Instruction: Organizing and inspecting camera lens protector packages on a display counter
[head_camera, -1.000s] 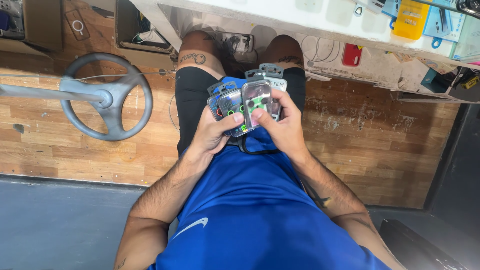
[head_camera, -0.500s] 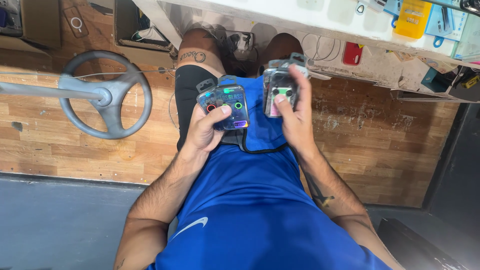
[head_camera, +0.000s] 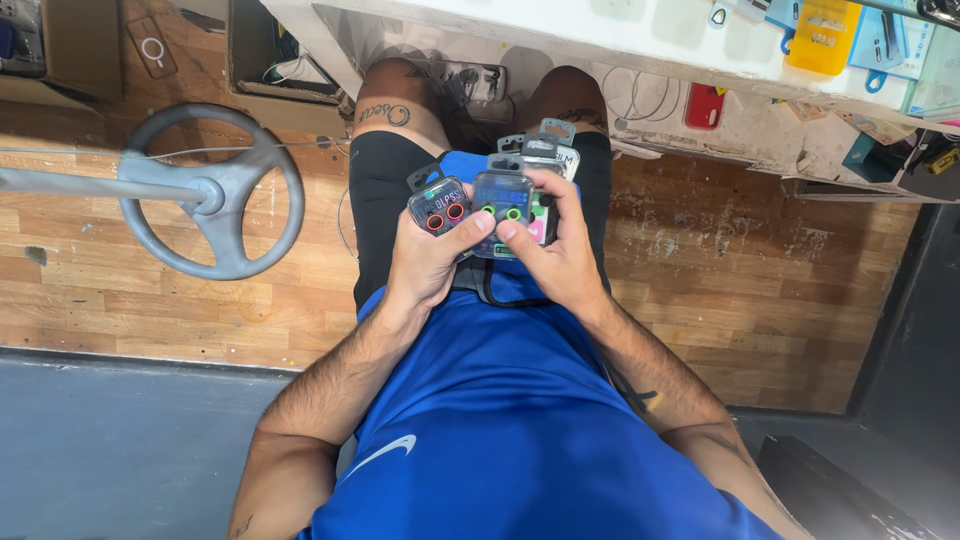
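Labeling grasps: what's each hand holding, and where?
Left hand: red-ringed blister pack, lower edge. Right hand: stack of packs, lower right side.

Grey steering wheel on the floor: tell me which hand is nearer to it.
Left. The left hand holds small packs over the lap, on the side of the steering wheel; the right hand is farther from it.

Two hands, the left hand (head_camera: 425, 265) and the right hand (head_camera: 560, 262), meet above the lap. Between them sit several small clear blister packs: one with red rings (head_camera: 440, 207), one with green rings (head_camera: 502, 200), and at least two more fanned behind (head_camera: 545, 150). Left of the hands lies one grey steering wheel (head_camera: 212, 192).
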